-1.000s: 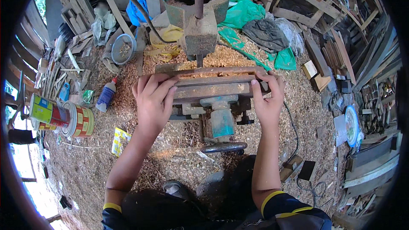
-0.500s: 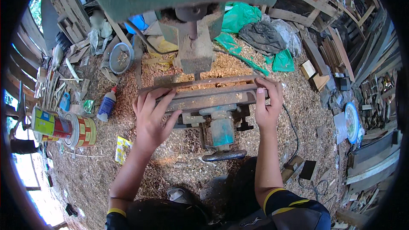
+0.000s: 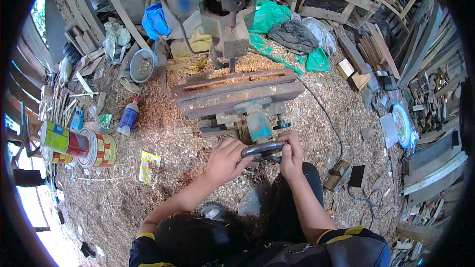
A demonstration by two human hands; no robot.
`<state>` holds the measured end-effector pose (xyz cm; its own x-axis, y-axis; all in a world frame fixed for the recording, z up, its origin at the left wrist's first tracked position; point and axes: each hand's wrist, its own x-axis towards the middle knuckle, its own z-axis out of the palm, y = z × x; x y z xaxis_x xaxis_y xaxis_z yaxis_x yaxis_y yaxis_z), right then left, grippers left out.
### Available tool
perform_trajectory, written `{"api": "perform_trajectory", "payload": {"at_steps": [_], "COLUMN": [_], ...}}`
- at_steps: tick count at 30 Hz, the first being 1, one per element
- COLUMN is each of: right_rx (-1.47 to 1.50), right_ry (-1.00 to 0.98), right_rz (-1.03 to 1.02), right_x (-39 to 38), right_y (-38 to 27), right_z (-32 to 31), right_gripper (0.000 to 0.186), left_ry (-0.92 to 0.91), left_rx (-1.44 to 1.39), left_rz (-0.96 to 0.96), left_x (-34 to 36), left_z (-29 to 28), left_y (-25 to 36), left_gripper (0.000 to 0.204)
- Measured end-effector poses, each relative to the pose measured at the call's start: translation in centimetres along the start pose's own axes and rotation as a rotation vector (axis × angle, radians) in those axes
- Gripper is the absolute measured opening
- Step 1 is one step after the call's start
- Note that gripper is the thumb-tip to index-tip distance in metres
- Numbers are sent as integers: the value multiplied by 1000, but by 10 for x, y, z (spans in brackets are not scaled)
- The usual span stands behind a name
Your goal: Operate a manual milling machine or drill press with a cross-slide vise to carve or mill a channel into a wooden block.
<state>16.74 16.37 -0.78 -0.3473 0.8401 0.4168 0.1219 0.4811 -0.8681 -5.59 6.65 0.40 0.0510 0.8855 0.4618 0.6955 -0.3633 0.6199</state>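
Wheel [image 3: 263, 147] sitting at the machine's [image 3: 260, 124] near side, below the slotted wood [image 3: 237, 85]; left hand [image 3: 226, 162] is curling round its left rim, right hand [image 3: 292, 155] is gripping its right end. Hands have just left the wood, now lying unheld; handling is shifting to the wheel

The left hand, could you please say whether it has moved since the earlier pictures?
Yes: judged against the handwheel, the left hand has moved down the view, from the slotted wooden piece to the wheel's left side.
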Motion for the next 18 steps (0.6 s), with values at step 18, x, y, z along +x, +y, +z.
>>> {"api": "perform_trajectory", "payload": {"at_steps": [18], "right_rx": [26], "right_ry": [156], "right_rz": [-6], "right_x": [-8], "right_y": [-42], "right_z": [39], "right_gripper": [45], "left_ry": [99], "left_rx": [-15], "left_rz": [-99], "left_x": [-26], "left_z": [4], "left_y": [1], "left_gripper": [18]}}
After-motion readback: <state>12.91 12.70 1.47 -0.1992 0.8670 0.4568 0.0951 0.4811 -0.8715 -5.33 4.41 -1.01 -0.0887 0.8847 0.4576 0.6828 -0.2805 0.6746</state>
